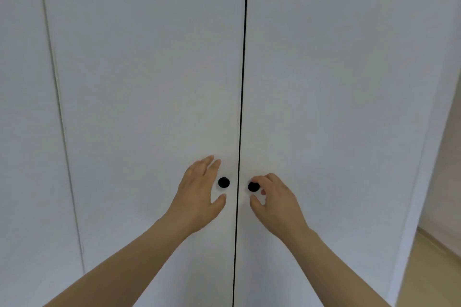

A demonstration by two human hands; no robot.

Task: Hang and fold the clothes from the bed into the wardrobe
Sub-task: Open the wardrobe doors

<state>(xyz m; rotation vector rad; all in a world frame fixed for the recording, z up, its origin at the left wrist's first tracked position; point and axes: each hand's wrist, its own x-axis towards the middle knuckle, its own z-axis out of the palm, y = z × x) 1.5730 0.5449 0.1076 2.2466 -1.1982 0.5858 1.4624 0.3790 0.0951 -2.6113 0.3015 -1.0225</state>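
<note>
Wardrobe [149, 82] directly ahead of both hands, top and bottom cut off; inside hidden behind shut doors. Forearms cut off at the lower edge. Right knob [252, 187] part-covered by right hand [277, 199]: fingers curled round it, grasping, thumb just below. Left hand [197, 197] released, fingers spread; left knob [223, 182] lies between its forefinger and thumb, apart from both. Fingertip contact with the door: cannot tell. Count: doors 2, black knobs 2, hands 2. Strip of floor [429, 269] well right of right hand.

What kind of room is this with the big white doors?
Likely a bedroom or dressing corner. A tall white wardrobe stands shut, with a black left knob and right knob, pale floor beside it.
</note>
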